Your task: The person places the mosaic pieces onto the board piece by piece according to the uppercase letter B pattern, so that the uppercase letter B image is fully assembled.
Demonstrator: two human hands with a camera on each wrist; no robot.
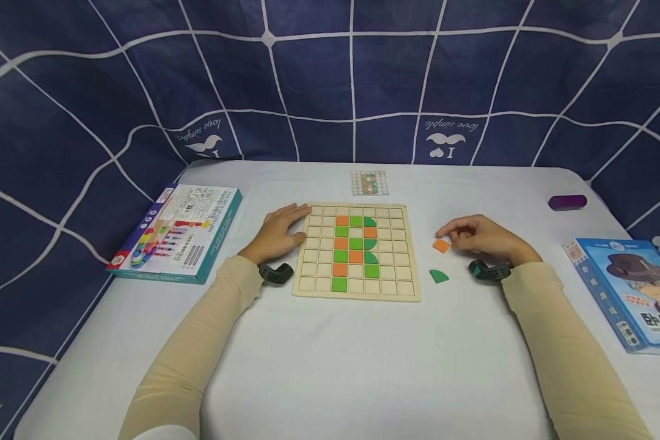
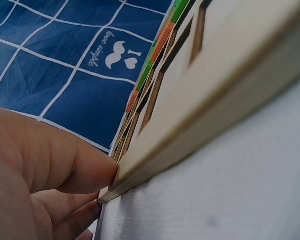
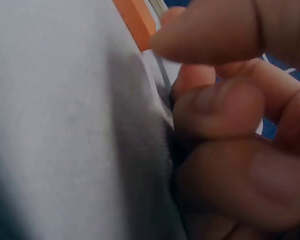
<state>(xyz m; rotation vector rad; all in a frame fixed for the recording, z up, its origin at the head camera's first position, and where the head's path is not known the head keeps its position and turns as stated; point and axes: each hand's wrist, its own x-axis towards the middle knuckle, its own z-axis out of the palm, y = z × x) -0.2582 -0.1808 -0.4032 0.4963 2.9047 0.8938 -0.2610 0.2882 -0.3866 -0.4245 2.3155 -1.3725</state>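
My left hand (image 1: 277,234) rests against the left edge of a wooden grid board (image 1: 357,296), near its far left corner. In the left wrist view the thumb (image 2: 92,167) touches the board's rim. Orange and green squares and green quarter-circles fill some of the grid's middle cells. Right of the board, my right hand (image 1: 481,235) has thumb and index fingertip at the edge of an orange square tile (image 1: 440,245). The right wrist view shows the thumb against the orange tile (image 3: 136,22), the other fingers curled. Nearer me lies a loose green quarter-circle tile (image 1: 439,276).
A small pattern card (image 1: 370,183) lies beyond the board. On the left is a game box (image 1: 178,235); on the right, a blue box (image 1: 632,293) with a cartoon figure. A purple oblong object (image 1: 568,202) sits at the far right. A dark blue curtain (image 1: 319,79) hangs behind the table.
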